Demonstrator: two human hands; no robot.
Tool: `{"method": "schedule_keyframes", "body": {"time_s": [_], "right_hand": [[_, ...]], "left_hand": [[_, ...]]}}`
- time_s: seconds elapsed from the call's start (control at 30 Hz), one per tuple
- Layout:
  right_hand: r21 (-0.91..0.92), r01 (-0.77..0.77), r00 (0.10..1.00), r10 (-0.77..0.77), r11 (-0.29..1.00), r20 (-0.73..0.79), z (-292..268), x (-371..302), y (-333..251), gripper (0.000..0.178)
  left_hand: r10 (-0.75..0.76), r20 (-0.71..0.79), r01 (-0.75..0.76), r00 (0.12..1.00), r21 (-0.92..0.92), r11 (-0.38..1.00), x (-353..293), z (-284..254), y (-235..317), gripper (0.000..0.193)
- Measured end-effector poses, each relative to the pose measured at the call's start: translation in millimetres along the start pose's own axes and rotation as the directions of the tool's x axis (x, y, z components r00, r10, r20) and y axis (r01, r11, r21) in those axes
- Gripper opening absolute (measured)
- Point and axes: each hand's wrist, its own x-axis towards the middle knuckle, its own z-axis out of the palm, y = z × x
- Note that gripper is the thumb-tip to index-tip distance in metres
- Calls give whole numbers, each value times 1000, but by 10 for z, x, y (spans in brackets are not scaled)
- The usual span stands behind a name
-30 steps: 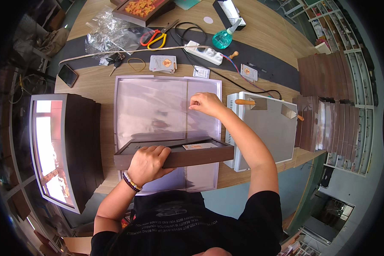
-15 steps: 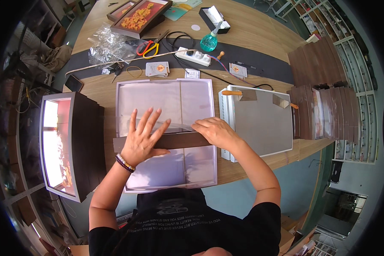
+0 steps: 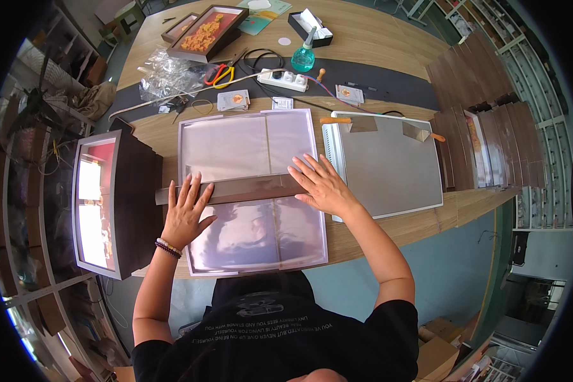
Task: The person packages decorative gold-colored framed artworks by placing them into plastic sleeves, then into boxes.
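Note:
A long dark brown strip-like piece [image 3: 254, 187] lies crosswise over a flat panel with a pale lilac rim [image 3: 325, 245]. Glossy clear film covers the panel above and below the strip. My left hand [image 3: 186, 215] rests flat on the strip's left end, fingers spread and pointing away from me. At the other end, my right hand [image 3: 325, 186] lies with straight fingers on the strip, near the panel's right edge. Neither hand grips anything. Whether the strip is a solid piece or the side of a box, I cannot tell.
To the right sits a grey hot plate [image 3: 395, 162] with two wooden-handled scrapers. Stacked dark frames [image 3: 118, 204] stand at the left, brown boxes [image 3: 503, 149] at the right. Behind are a power strip [image 3: 283, 79], scissors [image 3: 224, 74], a green bottle [image 3: 303, 58] and crumpled plastic [image 3: 172, 73].
My right hand has opened from its closed hold at the strip's edge and now lies flat. My left hand has shifted left and down onto the strip's end. The head view has shifted slightly.

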Motion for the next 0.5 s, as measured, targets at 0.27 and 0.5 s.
{"method": "schedule_keyframes", "body": {"time_s": [0.27,0.5], "right_hand": [[-9,-48,998,48,999,-27,-16,17,-122,65],[359,62,960,43,931,-276,557,-653,-1017,49]], "left_hand": [[57,-57,-67,997,-188,980,308,-5,676,71],[45,-122,-67,992,-183,981,283,77,663,66]]}}
